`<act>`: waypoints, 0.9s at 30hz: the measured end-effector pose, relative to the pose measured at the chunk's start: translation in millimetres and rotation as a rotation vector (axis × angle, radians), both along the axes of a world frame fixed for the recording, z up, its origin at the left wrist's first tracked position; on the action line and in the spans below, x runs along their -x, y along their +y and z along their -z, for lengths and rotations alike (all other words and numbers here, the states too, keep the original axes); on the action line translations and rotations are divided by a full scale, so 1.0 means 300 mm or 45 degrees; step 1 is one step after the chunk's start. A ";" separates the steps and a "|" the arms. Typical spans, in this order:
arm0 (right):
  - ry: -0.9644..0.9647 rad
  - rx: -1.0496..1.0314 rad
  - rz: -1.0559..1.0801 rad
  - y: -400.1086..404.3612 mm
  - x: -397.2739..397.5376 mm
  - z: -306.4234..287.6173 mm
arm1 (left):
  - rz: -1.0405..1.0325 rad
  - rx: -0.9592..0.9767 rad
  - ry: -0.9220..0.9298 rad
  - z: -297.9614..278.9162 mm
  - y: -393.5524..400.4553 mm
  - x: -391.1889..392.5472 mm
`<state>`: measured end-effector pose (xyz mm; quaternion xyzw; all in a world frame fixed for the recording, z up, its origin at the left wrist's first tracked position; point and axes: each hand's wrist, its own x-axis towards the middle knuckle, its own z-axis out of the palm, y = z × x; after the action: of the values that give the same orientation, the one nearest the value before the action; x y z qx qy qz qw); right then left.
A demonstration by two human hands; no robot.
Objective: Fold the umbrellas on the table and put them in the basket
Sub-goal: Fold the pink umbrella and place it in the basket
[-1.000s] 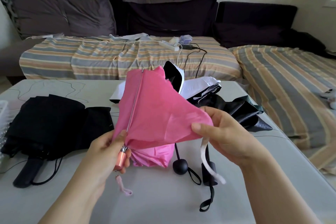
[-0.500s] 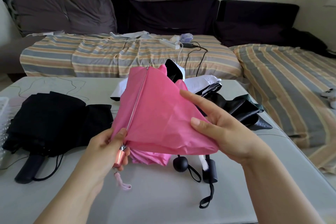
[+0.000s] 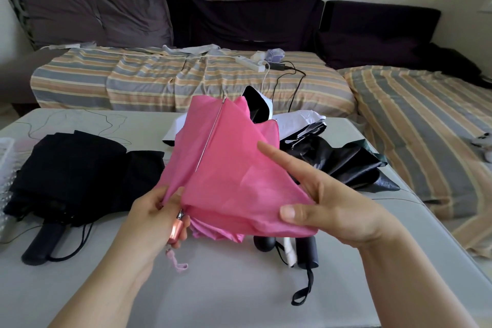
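I hold a pink umbrella (image 3: 229, 168) above the grey table (image 3: 213, 287), its canopy loose and a metal rib showing. My left hand (image 3: 151, 218) grips its pink handle at the bottom. My right hand (image 3: 319, 202) lies along the canopy's right side, fingers straight, thumb pinching a fold of the pink cloth. A black umbrella (image 3: 72, 181) lies collapsed at the left. Behind the pink one lie a black-and-white umbrella (image 3: 300, 125) and another black one (image 3: 346, 165). Part of a clear basket (image 3: 5, 157) shows at the far left edge.
Two black handles (image 3: 306, 250) with wrist straps lie on the table below my right hand. A striped sofa (image 3: 186, 80) with dark cushions, a power strip and cables stands behind the table. Another striped cushion (image 3: 426, 128) is to the right.
My right hand let go of the white strap, moved up along the pink canopy and stretched its fingers out over the cloth. The left hand kept its hold on the handle.
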<state>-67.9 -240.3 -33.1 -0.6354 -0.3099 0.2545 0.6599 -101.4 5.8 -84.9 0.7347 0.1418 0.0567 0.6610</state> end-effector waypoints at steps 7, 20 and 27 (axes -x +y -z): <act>-0.006 -0.060 0.067 0.040 0.030 0.000 | 0.008 -0.040 0.006 0.002 -0.013 -0.001; -0.116 -0.123 0.747 -0.048 -0.003 -0.021 | -0.057 0.169 -0.074 -0.007 -0.018 -0.002; 0.841 -0.328 1.220 0.049 0.007 0.077 | -0.196 0.237 -0.146 -0.005 -0.051 -0.007</act>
<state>-69.9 -225.7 -56.2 -0.5065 0.2048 0.0730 0.8344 -99.2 -9.6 -83.3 0.6525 0.1643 0.1359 0.7271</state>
